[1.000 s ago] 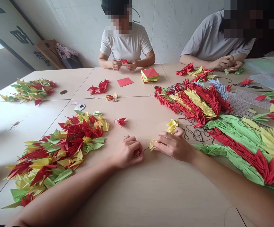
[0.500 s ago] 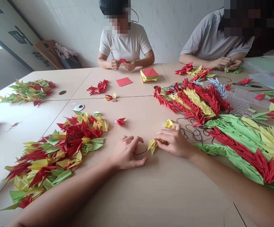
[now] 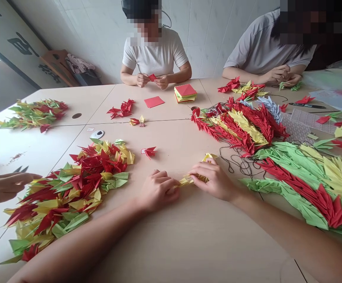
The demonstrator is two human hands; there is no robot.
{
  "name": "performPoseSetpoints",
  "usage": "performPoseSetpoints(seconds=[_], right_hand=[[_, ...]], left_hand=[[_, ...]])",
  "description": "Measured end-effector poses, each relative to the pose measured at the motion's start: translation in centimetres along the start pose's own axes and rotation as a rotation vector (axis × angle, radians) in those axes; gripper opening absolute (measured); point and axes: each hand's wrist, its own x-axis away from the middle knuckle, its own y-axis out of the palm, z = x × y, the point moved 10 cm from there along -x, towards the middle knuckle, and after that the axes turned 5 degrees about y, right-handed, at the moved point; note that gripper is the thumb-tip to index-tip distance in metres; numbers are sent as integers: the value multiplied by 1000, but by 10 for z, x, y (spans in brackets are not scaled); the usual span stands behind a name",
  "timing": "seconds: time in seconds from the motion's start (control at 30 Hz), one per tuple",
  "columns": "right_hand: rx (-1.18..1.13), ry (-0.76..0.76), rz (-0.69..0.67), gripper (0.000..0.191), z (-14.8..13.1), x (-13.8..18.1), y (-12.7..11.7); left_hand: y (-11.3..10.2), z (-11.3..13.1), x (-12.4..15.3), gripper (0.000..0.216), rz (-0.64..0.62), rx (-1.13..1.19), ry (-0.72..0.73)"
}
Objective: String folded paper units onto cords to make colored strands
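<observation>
My left hand (image 3: 159,190) rests on the table with its fingers curled, pinching the tip of a yellow folded paper crane (image 3: 188,180). My right hand (image 3: 215,180) grips the same yellow crane from the right, fingers closed over it. A thin black string (image 3: 238,165) runs from under my right hand toward the strung cranes. A big loose pile of red, yellow and green cranes (image 3: 70,192) lies to the left of my left hand.
Long strings of red, yellow and green cranes (image 3: 291,173) cover the right side. A single red crane (image 3: 150,151) lies ahead. Two people opposite fold paper; a stack of paper squares (image 3: 185,93) sits between them. Another person's hand (image 3: 2,186) reaches in at left.
My left hand opened, then closed again onto the yellow crane's tip. My right hand shifted slightly left with the crane. Another person's hand came in from the left toward the pile.
</observation>
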Motion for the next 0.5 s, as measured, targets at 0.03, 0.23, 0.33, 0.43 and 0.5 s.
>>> performPoseSetpoints(seconds=[0.03,0.23,0.33,0.43,0.5], right_hand=[[7,-13,9,11,-1,0,0],[77,-34,24,13,-5,2,2],[111,-64,41,13,-9,3,1],[131,-78,62,13,-10,4,0],[153,-74,71,13,-9,5,-1]], left_hand=[[-1,0,0,10,14,5,3],[0,-5,1,11,18,64,-31],[-2,-2,1,10,40,80,-6],[-5,0,1,10,72,56,4],[-6,0,1,10,78,51,10]])
